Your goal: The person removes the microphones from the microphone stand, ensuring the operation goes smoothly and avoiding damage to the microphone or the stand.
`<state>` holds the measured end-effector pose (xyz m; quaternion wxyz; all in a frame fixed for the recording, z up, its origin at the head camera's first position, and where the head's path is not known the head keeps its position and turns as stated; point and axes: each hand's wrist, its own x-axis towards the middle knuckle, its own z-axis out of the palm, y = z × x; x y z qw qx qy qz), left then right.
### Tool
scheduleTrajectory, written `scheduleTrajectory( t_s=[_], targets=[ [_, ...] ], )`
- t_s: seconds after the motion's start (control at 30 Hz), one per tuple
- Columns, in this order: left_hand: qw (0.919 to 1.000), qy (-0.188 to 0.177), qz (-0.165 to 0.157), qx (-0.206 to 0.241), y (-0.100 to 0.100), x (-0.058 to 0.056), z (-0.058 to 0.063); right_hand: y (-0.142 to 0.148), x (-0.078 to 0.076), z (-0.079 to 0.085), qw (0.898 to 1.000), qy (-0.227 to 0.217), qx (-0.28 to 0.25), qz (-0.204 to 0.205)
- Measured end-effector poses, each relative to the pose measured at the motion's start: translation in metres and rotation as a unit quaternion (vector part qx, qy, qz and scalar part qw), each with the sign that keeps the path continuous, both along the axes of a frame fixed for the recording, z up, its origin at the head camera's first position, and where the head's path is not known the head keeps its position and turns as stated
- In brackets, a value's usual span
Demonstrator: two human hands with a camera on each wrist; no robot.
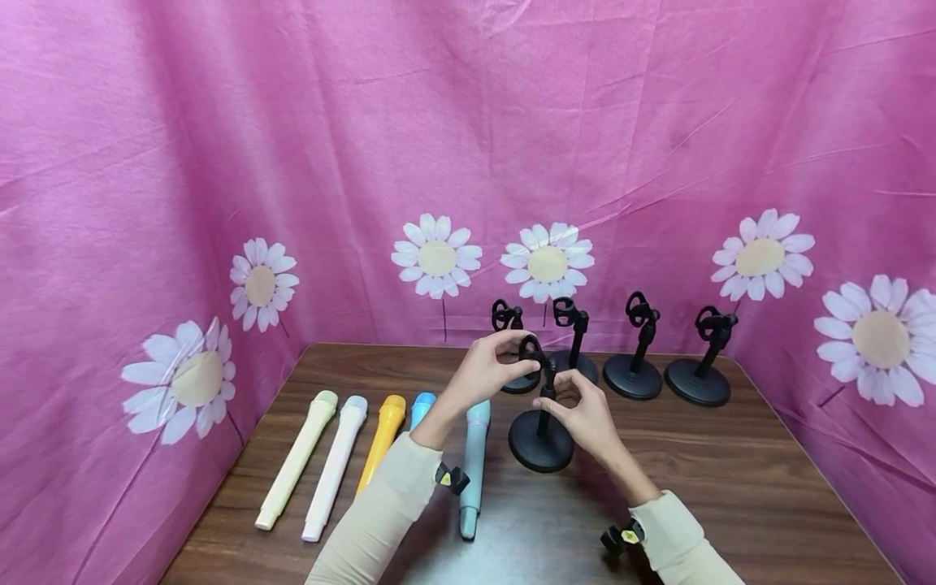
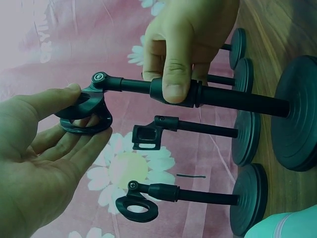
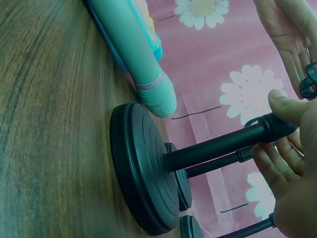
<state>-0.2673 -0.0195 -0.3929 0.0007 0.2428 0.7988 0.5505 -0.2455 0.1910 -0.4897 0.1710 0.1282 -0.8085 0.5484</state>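
Observation:
A black desk microphone stand (image 1: 541, 443) with a round base stands at the middle of the wooden table. My left hand (image 1: 491, 370) pinches its ring-shaped clip (image 2: 86, 116) between thumb and fingers. Lower down, my right hand (image 1: 585, 410) grips the collar (image 2: 171, 93) on the stand's pole, thumb on the near side. In the right wrist view the base (image 3: 141, 168) sits on the tabletop. Left of the stand lies a grey-green microphone (image 1: 475, 463), its head toward the back.
Several more black stands, among them the rightmost one (image 1: 698, 382), line the table's back edge. To the left lie a pale yellow microphone (image 1: 297, 459), a white one (image 1: 336, 467), an orange one (image 1: 383, 435) and a blue one (image 1: 422, 408), partly behind my left arm. A pink flowered cloth (image 1: 468, 146) hangs behind.

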Motion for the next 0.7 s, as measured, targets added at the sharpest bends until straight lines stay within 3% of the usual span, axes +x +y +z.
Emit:
scheduleTrajectory(
  t_s=[0.27,0.47,0.6,0.7],
  targets=[
    [1.0000,-0.005,-0.004,0.005,-0.001,0.000,0.000,0.007,0.001,-0.004,0.996,0.029,-0.019,0.077],
    [0.9999,-0.002,-0.010,0.004,-0.001,-0.001,-0.003,0.012,0.001,-0.006,0.988,0.019,-0.026,0.148],
    [0.9998,-0.004,-0.014,0.010,-0.001,0.000,-0.002,0.013,0.001,-0.004,0.989,0.011,-0.016,0.144],
    [0.9998,-0.007,-0.016,0.013,-0.001,0.001,-0.002,0.011,0.001,-0.002,0.993,0.003,0.001,0.118]
  ],
)
